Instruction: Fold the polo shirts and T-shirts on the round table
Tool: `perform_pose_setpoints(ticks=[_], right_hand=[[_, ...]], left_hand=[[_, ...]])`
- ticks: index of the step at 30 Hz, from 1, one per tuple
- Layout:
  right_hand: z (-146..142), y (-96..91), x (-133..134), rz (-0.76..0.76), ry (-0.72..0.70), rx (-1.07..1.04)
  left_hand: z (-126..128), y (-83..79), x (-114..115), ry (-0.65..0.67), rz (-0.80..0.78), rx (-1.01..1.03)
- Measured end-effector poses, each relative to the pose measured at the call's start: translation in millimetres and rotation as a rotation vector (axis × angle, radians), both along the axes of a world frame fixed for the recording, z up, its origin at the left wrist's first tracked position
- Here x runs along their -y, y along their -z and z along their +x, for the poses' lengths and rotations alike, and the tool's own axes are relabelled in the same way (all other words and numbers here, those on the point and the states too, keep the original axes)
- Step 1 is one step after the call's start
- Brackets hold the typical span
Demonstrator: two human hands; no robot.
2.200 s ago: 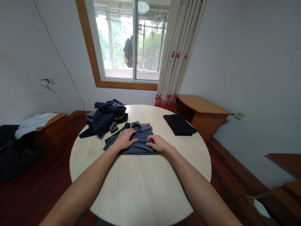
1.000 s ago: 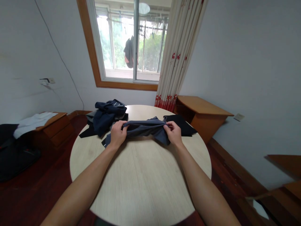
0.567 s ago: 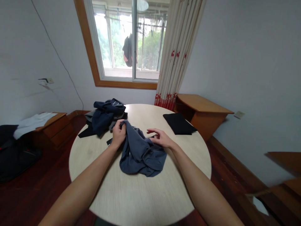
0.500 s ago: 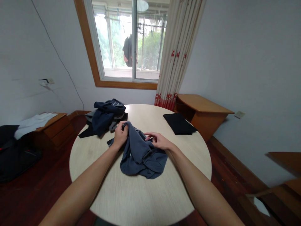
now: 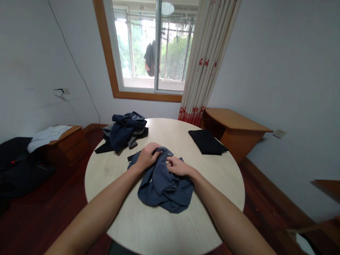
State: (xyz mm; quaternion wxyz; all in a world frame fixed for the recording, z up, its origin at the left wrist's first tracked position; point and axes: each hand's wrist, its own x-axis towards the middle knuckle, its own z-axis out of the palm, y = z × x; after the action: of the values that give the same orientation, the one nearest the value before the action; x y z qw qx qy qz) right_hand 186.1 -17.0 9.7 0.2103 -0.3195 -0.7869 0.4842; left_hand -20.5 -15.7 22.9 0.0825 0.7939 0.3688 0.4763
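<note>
A crumpled grey-blue garment lies in the middle of the round light-wood table. My left hand is closed on the garment's upper edge. My right hand grips a fold of the same cloth just to the right, and the two hands almost touch. Part of the cloth's far edge is hidden behind them.
A heap of dark blue and grey clothes sits at the table's far left. A folded black cloth lies at the far right. Behind it stands a wooden side table; a low cabinet with white cloth is at left.
The folded garment was lifted, stretched between both hands, then dropped into a crumpled heap. My right hand let go briefly and now grips it again close to my left hand.
</note>
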Motion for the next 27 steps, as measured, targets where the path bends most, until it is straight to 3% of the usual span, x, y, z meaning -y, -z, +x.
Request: perform_pose_setpoints(ticks=[4, 11, 14, 17, 23, 25, 27], right_hand=[[-3.8, 11.0, -7.3, 0.094, 0.007, -0.015], [0.0, 10.0, -10.5, 0.156, 0.032, 0.204], [-2.5, 9.1, -9.4, 0.159, 0.057, 0.107], [-5.4, 8.1, -7.4, 0.033, 0.108, -0.004], [-1.2, -2.5, -4.6, -0.113, 0.187, -0.081], [7.2, -9.0, -8.0, -0.109, 0.274, -0.129], [19.2, -16.1, -13.8, -0.033, 0.456, -0.265]], left_hand=[[11.7, 0.9, 7.0, 0.136, 0.104, -0.104], [2.6, -12.6, 10.2, 0.021, 0.248, -0.024], [2.2, -14.3, 12.0, -0.035, 0.253, -0.074], [6.3, -10.5, 12.8, -0.056, 0.255, -0.096], [10.6, -7.8, 14.2, 0.022, 0.264, -0.085], [5.7, -11.9, 13.8, 0.012, 0.273, -0.026], [-3.4, -17.8, 12.3, -0.074, 0.293, 0.088]])
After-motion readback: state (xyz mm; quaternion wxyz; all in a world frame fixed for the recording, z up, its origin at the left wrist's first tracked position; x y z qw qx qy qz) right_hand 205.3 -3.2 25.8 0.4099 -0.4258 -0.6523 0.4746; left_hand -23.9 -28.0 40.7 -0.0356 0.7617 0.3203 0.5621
